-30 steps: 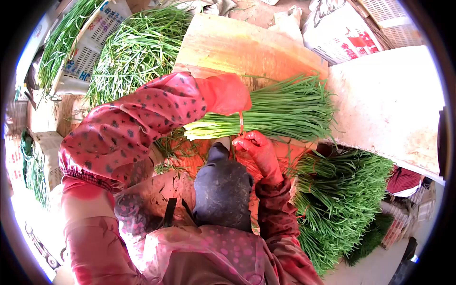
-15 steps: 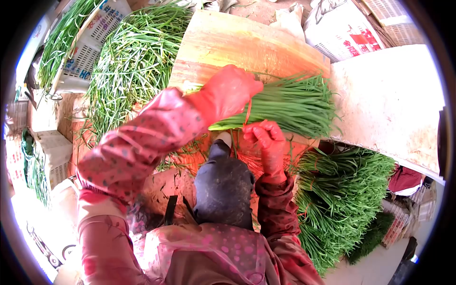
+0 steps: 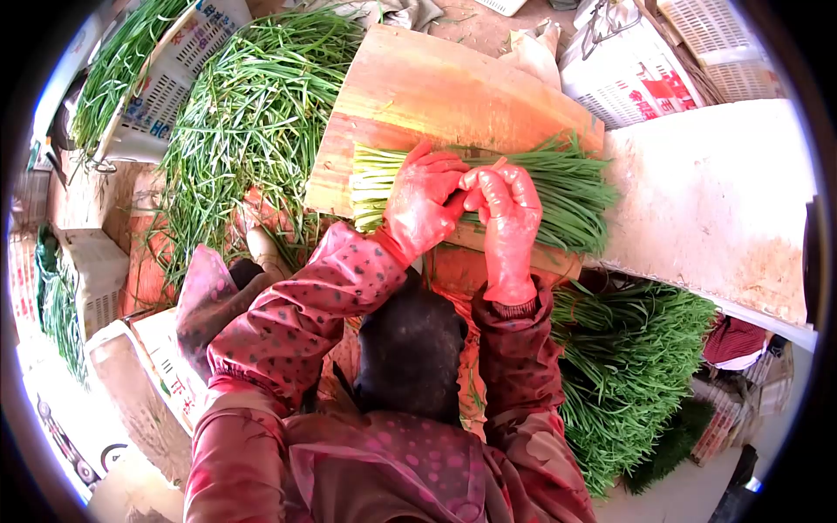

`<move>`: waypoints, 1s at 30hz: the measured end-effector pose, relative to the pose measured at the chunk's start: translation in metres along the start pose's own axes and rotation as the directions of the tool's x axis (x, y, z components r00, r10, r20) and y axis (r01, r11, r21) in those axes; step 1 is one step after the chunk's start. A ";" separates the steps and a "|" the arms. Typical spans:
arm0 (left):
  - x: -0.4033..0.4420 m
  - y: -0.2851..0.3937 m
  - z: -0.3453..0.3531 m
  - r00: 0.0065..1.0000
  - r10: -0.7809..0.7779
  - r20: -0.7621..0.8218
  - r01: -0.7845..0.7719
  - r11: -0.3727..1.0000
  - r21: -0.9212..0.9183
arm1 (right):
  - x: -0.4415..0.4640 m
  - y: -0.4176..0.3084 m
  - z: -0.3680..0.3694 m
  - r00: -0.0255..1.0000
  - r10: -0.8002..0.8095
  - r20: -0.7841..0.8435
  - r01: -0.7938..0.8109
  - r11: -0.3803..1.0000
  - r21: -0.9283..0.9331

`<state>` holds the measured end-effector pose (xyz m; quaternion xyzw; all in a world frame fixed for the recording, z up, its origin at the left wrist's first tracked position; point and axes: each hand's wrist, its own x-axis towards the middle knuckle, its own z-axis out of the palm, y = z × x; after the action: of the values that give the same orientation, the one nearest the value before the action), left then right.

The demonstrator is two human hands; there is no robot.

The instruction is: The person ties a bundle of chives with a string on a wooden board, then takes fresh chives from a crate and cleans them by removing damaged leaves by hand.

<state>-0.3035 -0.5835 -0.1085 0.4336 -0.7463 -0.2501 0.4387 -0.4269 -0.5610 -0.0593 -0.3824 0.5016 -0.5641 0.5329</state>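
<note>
A bunch of garlic chives (image 3: 568, 192) lies across the wooden board (image 3: 436, 83), pale stem ends to the left and green leaves to the right. My left hand (image 3: 425, 202), in a red rubber glove, rests over the stems with its fingers bent and closed. Beside it my right hand (image 3: 506, 205), gloved alike, pinches at the top of the bunch. The fingertips of both hands meet there around a thin red tie (image 3: 499, 162); only a sliver of it shows, the rest being hidden by the gloves.
Loose chives (image 3: 261, 113) are heaped left of the board. Bundled chives (image 3: 632, 375) are stacked at the lower right, below a pale tabletop (image 3: 706, 209). White plastic crates (image 3: 179, 74) stand at the upper left, and another white crate (image 3: 632, 65) at the upper right.
My left hand has come down and nearer to me, uncovering the pale stems. My right hand has risen onto the bunch. The tie, earlier stretched between them, is now mostly covered.
</note>
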 end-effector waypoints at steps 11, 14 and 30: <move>-0.002 -0.005 0.003 0.978 0.120 0.169 -0.160 0.955 0.249 | -0.010 -0.002 0.006 0.990 0.024 -0.136 -0.016 0.998 0.063; -0.004 -0.015 0.004 0.965 0.157 0.212 -0.216 0.930 0.299 | -0.018 -0.003 0.009 0.994 -0.017 -0.111 0.020 0.999 0.033; 0.050 -0.009 -0.026 0.871 -0.104 0.480 0.101 0.994 0.033 | -0.093 0.065 -0.102 0.840 0.516 -0.169 -0.543 0.789 -0.288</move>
<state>-0.2888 -0.6305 -0.0805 0.3983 -0.8087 -0.3702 0.2245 -0.4983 -0.4482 -0.1339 -0.2855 0.6957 -0.3166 0.5782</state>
